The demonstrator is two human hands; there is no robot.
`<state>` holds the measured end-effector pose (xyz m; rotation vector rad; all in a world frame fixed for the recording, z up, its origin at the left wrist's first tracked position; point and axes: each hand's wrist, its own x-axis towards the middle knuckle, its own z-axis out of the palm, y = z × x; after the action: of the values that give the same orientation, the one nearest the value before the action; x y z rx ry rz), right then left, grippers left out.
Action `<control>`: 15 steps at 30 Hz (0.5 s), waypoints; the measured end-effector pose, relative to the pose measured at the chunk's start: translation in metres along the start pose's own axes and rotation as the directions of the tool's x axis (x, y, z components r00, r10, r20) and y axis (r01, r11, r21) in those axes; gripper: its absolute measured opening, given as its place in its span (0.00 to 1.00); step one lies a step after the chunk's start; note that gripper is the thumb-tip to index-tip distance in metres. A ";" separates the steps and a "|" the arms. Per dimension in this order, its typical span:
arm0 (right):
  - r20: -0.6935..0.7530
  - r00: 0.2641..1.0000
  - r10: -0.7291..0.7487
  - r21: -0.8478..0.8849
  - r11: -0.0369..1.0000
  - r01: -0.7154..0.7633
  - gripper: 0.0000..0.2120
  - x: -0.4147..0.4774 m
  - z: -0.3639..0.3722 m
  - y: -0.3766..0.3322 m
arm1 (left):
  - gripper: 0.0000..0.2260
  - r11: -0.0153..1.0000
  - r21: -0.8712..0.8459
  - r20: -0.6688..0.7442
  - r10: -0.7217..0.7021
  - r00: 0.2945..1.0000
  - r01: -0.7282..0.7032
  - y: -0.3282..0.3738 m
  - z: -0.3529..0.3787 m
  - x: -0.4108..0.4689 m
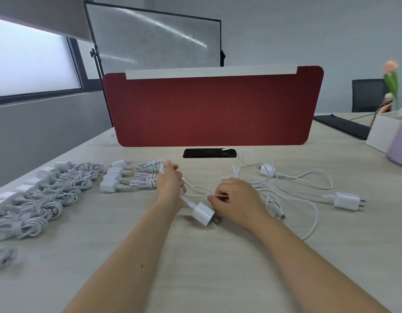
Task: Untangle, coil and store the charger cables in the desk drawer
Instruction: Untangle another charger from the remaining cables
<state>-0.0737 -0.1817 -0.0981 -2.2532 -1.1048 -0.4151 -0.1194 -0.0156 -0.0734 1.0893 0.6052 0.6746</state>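
Note:
My left hand is closed around loops of a white charger cable at the middle of the desk. Its white plug block hangs just below, between my hands. My right hand pinches the free end of the same cable. To the right lies a loose tangle of white cables with two plug blocks, one at the far right. Several coiled chargers lie in rows left of my left hand, with more coiled chargers along the left edge. No drawer is visible.
A red felt divider stands across the back of the wooden desk, with a black cable port in front of it. A white box and a lilac container sit at the right edge. A black mat lies behind.

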 end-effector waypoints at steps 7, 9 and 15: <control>-0.120 0.986 0.119 0.346 0.935 -0.071 0.14 0.000 -0.014 -0.004 | 0.20 0.896 0.443 0.275 -0.154 0.949 0.017 -0.001 0.009 -0.015; -0.162 0.982 0.102 0.400 0.916 -0.029 0.10 0.002 -0.016 -0.006 | 0.24 0.876 0.483 0.386 -0.212 0.898 -0.001 0.001 0.011 -0.023; -0.208 0.966 0.154 0.570 0.822 -0.008 0.10 0.006 -0.015 -0.004 | 0.28 0.843 0.537 0.635 -0.430 0.642 0.034 0.000 0.011 -0.036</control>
<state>-0.0740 -0.1857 -0.0815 -1.6607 -0.8543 -0.2721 -0.1354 -0.0490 -0.0656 1.5892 0.1797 -0.2244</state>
